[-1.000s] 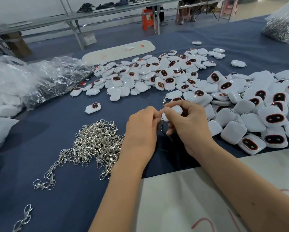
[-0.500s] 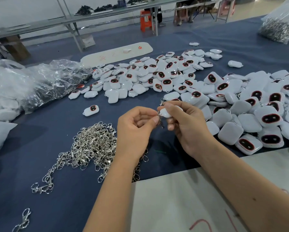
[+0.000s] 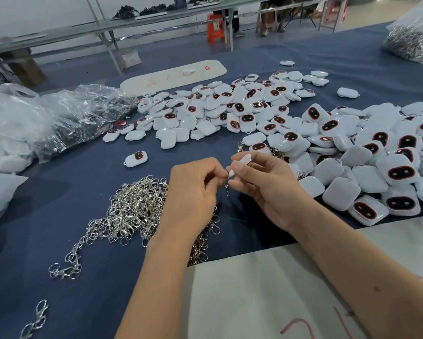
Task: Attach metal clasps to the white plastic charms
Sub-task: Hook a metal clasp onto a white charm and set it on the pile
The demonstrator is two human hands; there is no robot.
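My right hand [image 3: 264, 189] grips a white plastic charm [image 3: 242, 161] edge-on between thumb and fingers, above the blue cloth. My left hand [image 3: 193, 192] pinches a small metal clasp [image 3: 227, 188] that hangs at the charm's lower end, right between the two hands. A heap of loose silver clasps [image 3: 132, 211] lies on the cloth under and left of my left wrist. Many white charms with dark oval faces are piled to the right [image 3: 377, 162] and spread out behind the hands [image 3: 230, 111]. One charm [image 3: 136, 158] lies alone to the left.
Clear plastic bags [image 3: 66, 118] lie at the left edge of the blue table [image 3: 58, 184]. Another bag of metal parts [image 3: 411, 42] sits at the far right. A white board [image 3: 173, 77] lies at the back, a white sheet [image 3: 266, 289] under my forearms. Two stray clasps [image 3: 38, 319] lie near the bottom left.
Both hands have drawn slightly apart and the charm has turned edge-on in my right hand. The clasp now dangles between the fingertips.
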